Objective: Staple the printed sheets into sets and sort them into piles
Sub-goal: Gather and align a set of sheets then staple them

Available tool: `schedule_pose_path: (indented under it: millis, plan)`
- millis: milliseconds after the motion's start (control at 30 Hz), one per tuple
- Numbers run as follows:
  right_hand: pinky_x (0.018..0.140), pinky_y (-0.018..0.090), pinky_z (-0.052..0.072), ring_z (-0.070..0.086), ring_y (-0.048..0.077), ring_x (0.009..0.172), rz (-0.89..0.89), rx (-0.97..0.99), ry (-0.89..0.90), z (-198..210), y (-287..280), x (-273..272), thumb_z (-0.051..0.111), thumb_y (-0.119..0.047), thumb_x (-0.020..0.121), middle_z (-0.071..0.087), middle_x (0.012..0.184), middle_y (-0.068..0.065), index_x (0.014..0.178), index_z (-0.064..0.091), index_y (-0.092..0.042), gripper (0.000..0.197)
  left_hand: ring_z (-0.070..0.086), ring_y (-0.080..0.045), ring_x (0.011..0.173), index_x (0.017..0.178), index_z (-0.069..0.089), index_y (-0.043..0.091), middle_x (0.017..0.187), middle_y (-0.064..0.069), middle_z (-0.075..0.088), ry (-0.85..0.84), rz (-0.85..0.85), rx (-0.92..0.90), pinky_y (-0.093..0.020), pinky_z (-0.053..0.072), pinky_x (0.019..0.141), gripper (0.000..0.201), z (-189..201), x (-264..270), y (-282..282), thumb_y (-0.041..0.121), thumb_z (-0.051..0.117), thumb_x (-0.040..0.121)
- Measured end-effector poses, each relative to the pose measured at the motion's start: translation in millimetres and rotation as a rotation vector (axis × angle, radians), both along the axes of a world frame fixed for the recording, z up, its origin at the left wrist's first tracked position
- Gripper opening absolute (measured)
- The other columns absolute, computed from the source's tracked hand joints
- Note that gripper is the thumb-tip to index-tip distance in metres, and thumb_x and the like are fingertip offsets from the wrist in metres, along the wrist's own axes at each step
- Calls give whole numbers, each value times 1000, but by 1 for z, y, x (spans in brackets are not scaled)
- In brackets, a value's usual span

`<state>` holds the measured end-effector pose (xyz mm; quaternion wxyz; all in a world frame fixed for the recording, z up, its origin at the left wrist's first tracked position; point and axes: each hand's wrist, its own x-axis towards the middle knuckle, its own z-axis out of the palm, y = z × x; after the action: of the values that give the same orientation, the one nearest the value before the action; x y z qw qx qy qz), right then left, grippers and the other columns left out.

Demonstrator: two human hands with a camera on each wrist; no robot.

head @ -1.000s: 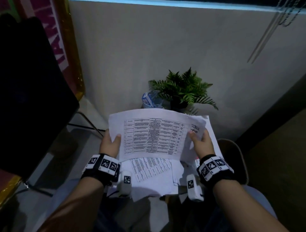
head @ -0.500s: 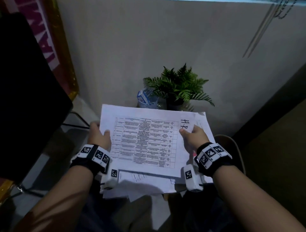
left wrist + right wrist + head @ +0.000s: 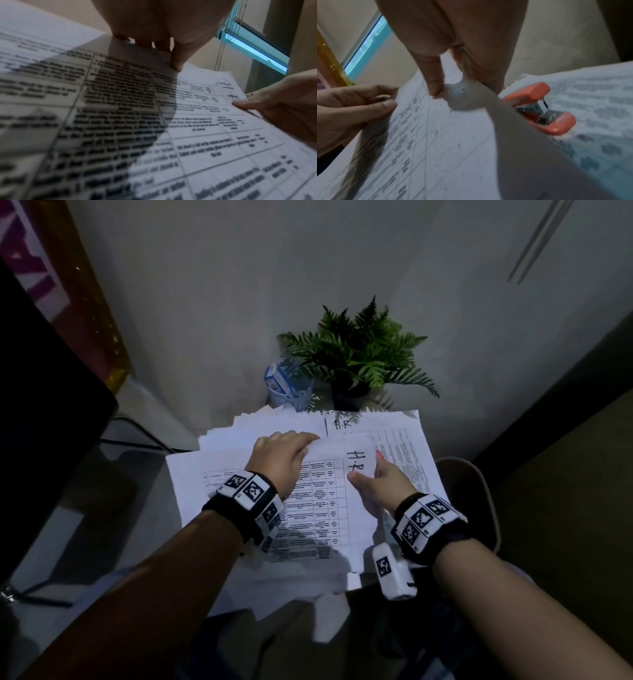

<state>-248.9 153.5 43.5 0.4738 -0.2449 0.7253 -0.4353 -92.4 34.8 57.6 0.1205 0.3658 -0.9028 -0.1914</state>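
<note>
White printed sheet (image 3: 329,484), ruled as a table and marked "H.R" by hand near its far right corner, held by both hands above a loose spread of papers (image 3: 212,470). Left hand (image 3: 279,460) lies across the sheet's far edge, thumb on the printed face and fingers curled over the edge, so that the paper is pinched between them; the left wrist view shows the thumb tip pressed on the table rows. Right hand (image 3: 380,484) pinches the right edge just below the handwritten mark, thumb on top and fingers beneath, the corner bending up over them. Papers beneath fan outward on a small surface in front of the person; a second sheet marked "H.R" (image 3: 363,424) lies farther back, partly under fern fronds. Orange stapler (image 3: 544,108), seen plainly in the right wrist view, rests on the printed pile to the right of the held sheet, its mouth slightly apart and touching neither hand. Potted fern (image 3: 356,357) stands against the wall behind the papers, with a blue mesh cup (image 3: 291,392) just to its left.
</note>
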Motion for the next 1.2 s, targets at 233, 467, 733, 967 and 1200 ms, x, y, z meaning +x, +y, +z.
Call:
schedule_pose_path:
  millis: [233, 467, 733, 967, 1200]
  plan:
    - [91, 35, 50, 59, 26, 102, -32, 288, 510, -24, -16, -54, 70, -36, 76, 54, 120, 9, 124, 52, -19, 54, 48, -25, 111, 135, 46, 28, 109, -2, 59, -57, -6, 60, -35, 28, 91, 39, -12, -2, -12, 17, 35, 100]
    - [77, 31, 40, 57, 33, 103, 197, 546, 704, -52, -22, -48, 61, -34, 87, 56, 119, 19, 119, 46, -4, 46, 50, -20, 115, 129, 50, 26, 120, 3, 62, 19, -4, 111, -33, 26, 95, 34, -6, 0, -5, 17, 39, 98]
    - [62, 22, 48, 60, 14, 77, -355, -161, 280, 32, -15, -40, 62, -15, 86, 60, 101, 0, 123, 39, -13, 43, 51, -18, 115, 126, 55, 27, 120, 6, 63, 33, -4, 78, -32, 28, 97, 33, 7, 5, 4, 16, 42, 97]
    - [66, 15, 45, 58, 0, 76, -363, -416, 269, 86, -26, -2, 62, -44, 86, 61, 83, -13, 102, 51, -26, 27, 52, -19, 113, 126, 55, 29, 118, 6, 64, 47, -42, 25, -33, 29, 95, 35, 27, 7, 18, 15, 43, 96]
    - [70, 24, 41, 57, 10, 73, -267, -338, 479, 70, -30, 18, 56, -52, 86, 58, 77, -8, 97, 52, -25, 30, 53, -19, 111, 124, 56, 29, 116, 6, 64, 79, -67, -16, -34, 30, 94, 34, 42, 5, 29, 16, 44, 95]
